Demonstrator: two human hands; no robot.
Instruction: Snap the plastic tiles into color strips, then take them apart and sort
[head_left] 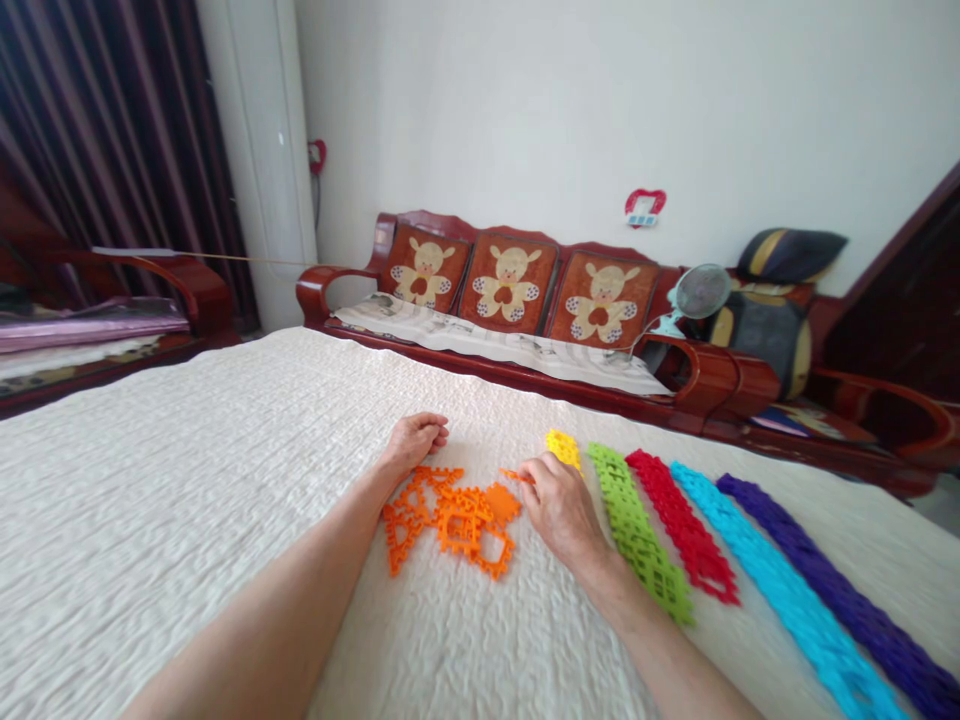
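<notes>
My right hand pinches a thin orange plastic building piece at its fingertips. To its left lies a loose pile of orange notched-edge building pieces, some of them open frames and some solid. Just beyond the pile, my left hand rests with curled fingers; whether anything is inside them is hidden. A short yellow row of pieces is partly covered by my right hand. Further right run longer rows of the same kind of pieces: green, red, light blue and purple.
Everything lies on a quilted cream cover. Past its far edge stands a wooden sofa with bear-pattern cushions. A small fan is by the sofa's right arm, and a padded chair stands beyond.
</notes>
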